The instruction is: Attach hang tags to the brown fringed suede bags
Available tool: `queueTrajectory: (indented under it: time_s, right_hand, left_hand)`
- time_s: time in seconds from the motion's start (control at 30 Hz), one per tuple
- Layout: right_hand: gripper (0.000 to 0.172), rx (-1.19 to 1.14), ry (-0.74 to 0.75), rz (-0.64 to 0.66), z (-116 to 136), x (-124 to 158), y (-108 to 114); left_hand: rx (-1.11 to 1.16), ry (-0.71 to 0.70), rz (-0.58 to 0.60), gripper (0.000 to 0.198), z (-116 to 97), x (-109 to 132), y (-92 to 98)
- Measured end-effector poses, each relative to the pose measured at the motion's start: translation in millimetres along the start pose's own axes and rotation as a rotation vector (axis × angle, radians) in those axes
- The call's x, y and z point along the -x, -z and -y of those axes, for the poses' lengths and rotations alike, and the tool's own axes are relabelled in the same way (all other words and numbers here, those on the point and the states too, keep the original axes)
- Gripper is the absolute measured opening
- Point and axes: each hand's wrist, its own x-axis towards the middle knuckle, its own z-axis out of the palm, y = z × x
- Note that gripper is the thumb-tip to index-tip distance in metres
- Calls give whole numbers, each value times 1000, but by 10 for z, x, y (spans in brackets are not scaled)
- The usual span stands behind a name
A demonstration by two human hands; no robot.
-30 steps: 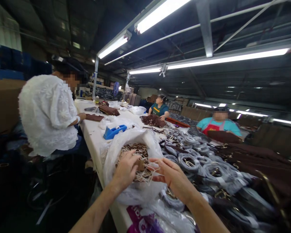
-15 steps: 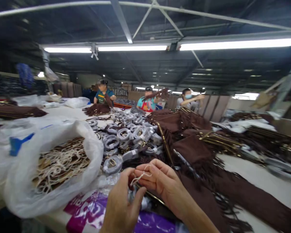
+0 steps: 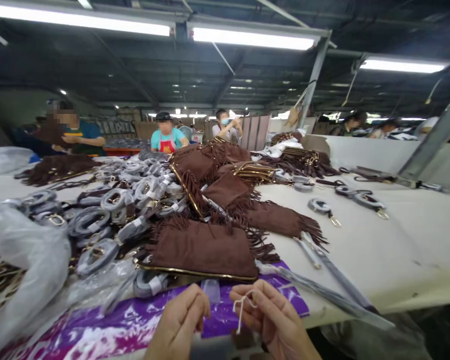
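My right hand point(image 3: 275, 312) pinches a thin white string point(image 3: 243, 305) between thumb and fingers, its loose end hanging down. Below it is a small blurred brown piece point(image 3: 243, 340); whether it is tied to the string I cannot tell. My left hand point(image 3: 183, 317) is a short gap to the left, its fingers curled together, and what they hold, if anything, is hidden. Just beyond both hands lies a brown fringed bag point(image 3: 206, 247) with a gold zipper along its near edge. A purple printed plastic bag point(image 3: 135, 315) is spread under and around my hands.
Wrapped coiled straps point(image 3: 92, 222) with gold clasps are heaped at left. A clear plastic bag point(image 3: 41, 260) of strings stands at the near left. More brown fringed bags point(image 3: 228, 190) are piled beyond. Long wrapped strips point(image 3: 337, 295) lie right. Several people work across the table point(image 3: 378, 245).
My view has turned to the right. My hands, close together before, are now apart, with the string in my right hand. The brown bag now shows fully in front of them.
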Motion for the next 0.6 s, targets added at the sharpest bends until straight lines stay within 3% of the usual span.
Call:
queueTrajectory:
  time_s: [0.1,0.17,0.27,0.37,0.5,0.6]
  right_hand:
    - [34,34,46,-24,33,66,52]
    - [37,100,90,-2,30,102,53]
    - [40,310,181,3,15,157,45]
    - [38,574,332,-40,-20,198,57]
    - [41,758,431,-59,-132,205,169]
    - [37,846,443,-138,-189,190,351]
  left_hand:
    - [131,144,44,57,-40,-121,-146]
    - [246,257,188,68,-27,-198,-257]
    - [431,388,353,81,-3,-270,-414]
    - [410,452,388,76,18,-282,-521]
    - [326,407,350,63,19,-267,-536]
    - [61,210,288,52,-61,-260,-471]
